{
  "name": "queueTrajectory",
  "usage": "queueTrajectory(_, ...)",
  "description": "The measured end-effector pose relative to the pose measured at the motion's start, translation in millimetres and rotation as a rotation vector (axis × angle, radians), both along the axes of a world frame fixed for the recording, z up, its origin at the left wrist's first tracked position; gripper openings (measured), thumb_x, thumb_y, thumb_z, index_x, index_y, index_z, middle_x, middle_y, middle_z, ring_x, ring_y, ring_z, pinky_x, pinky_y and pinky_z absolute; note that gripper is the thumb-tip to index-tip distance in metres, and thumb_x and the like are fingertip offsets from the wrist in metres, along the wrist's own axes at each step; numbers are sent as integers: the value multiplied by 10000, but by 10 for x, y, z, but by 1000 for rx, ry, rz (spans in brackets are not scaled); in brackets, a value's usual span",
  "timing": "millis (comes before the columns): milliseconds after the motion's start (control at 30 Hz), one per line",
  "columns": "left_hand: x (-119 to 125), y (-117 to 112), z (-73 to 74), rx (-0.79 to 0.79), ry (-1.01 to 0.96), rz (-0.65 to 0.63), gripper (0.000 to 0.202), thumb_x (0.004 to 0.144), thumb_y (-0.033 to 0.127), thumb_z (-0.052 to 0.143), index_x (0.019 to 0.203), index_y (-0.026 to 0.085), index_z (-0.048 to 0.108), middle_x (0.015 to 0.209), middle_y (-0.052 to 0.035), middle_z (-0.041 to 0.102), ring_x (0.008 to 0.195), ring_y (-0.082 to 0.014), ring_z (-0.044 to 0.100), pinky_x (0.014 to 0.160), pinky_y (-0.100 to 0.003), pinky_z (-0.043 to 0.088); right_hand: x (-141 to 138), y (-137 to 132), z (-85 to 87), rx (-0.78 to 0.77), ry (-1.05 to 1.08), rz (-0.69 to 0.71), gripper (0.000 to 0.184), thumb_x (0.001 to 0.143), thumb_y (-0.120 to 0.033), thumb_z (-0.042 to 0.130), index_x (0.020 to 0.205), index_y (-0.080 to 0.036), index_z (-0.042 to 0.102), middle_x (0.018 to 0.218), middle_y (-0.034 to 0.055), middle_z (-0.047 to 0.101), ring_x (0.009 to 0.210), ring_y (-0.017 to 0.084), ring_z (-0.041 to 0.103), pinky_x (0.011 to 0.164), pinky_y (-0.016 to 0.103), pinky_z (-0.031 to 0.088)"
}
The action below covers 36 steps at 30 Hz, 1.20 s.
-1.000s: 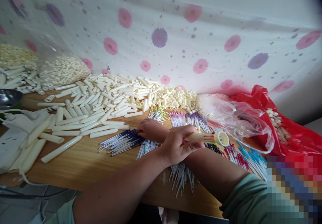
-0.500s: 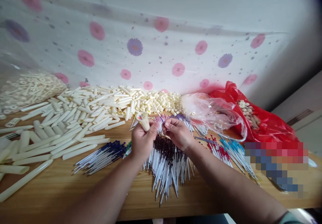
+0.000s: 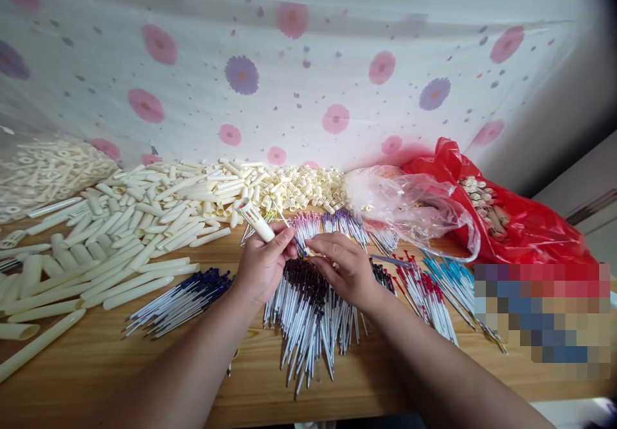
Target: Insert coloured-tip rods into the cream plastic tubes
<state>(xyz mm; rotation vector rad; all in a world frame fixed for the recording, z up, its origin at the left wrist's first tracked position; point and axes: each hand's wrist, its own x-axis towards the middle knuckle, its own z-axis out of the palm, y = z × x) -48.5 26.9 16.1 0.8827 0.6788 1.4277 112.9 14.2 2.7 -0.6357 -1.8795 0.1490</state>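
My left hand (image 3: 265,265) is closed around a cream slotted pen barrel (image 3: 259,223), whose open end tilts up and away. Coloured tips show in its slots. Between thumb and forefinger the same hand pinches a thin pen refill (image 3: 284,216) with a blue end. My right hand (image 3: 344,268) is beside it, fingers curled near that blue end; what lies in its grip is mostly hidden. Below both hands a fan of dark-topped white refills (image 3: 308,307) covers the wood. Pink-topped refills (image 3: 304,225) and purple-topped ones (image 3: 347,223) lie beyond.
Cream pen barrels (image 3: 144,204) are heaped at left and back, near a clear bag of small cream parts (image 3: 53,172). Blue refills (image 3: 187,297) lie left; red (image 3: 424,288) and light-blue ones (image 3: 448,278) right. A red plastic bag (image 3: 525,223) stands back right.
The slotted barrel has swung leftward and shows more of its side. My right hand has turned, its fingers now flatter over the work. The view has shifted slightly.
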Motion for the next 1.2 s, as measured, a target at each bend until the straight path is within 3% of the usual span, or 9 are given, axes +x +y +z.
queueTrajectory(100, 20, -22, -13, -20, 5, -94, 233, 649, 256, 784, 706, 129, 598, 616, 19, 570, 527, -70, 512, 511, -193, 410, -4, -45, 52, 193, -88, -58, 246, 825, -92, 606, 1049, -192, 636, 939, 86, 694, 829, 159, 635, 698, 314, 529)
queueTrajectory(267, 11, -24, -108, 48, 115, -212, 243, 713, 338, 743, 724, 152, 587, 560, 38, 514, 500, -77, 459, 484, -200, 346, 24, -168, 193, 349, -88, -113, 227, 824, -87, 575, 1019, -192, 625, 904, 80, 687, 805, 166, 638, 667, 308, 553)
queueTrajectory(467, -84, 85, -154, 362, 597, -23, 279, 770, 415, 674, 696, 151, 623, 629, 22, 516, 602, -110, 457, 590, -239, 361, 240, -436, 415, 327, 315, -205, 279, 859, -96, 497, 1091, -225, 582, 858, 68, 683, 793, 205, 666, 641, 377, 573)
queueTrajectory(567, -104, 114, -145, 484, 745, 15, 266, 802, 391, 641, 679, 156, 618, 672, 7, 544, 655, -134, 496, 651, -264, 380, 308, -606, 497, 314, 345, -186, 230, 889, -148, 479, 1072, -229, 592, 807, 67, 684, 761, 216, 667, 623, 394, 575)
queueTrajectory(733, -81, 116, -153, 593, 813, 15, 213, 820, 350, 628, 706, 171, 633, 687, -3, 568, 677, -148, 506, 683, -281, 391, 287, -758, 609, 187, 91, -82, 243, 838, -78, 515, 1054, -177, 568, 891, 82, 693, 814, 179, 674, 687, 343, 583)
queueTrajectory(833, -55, 101, -141, 613, 822, -16, 220, 815, 350, 634, 688, 171, 634, 675, -8, 576, 679, -154, 508, 677, -285, 396, 252, -727, 649, 195, -36, -76, 220, 825, -48, 504, 1008, -154, 562, 868, 92, 697, 836, 161, 682, 720, 304, 588)
queueTrajectory(1200, -36, 109, -153, 640, 832, -30, 206, 814, 322, 640, 673, 173, 620, 658, -10, 569, 657, -155, 506, 641, -290, 394, 164, -614, 568, 193, 39, -74, 250, 806, -20, 515, 1019, -146, 554, 871, 107, 696, 841, 162, 680, 703, 316, 592)
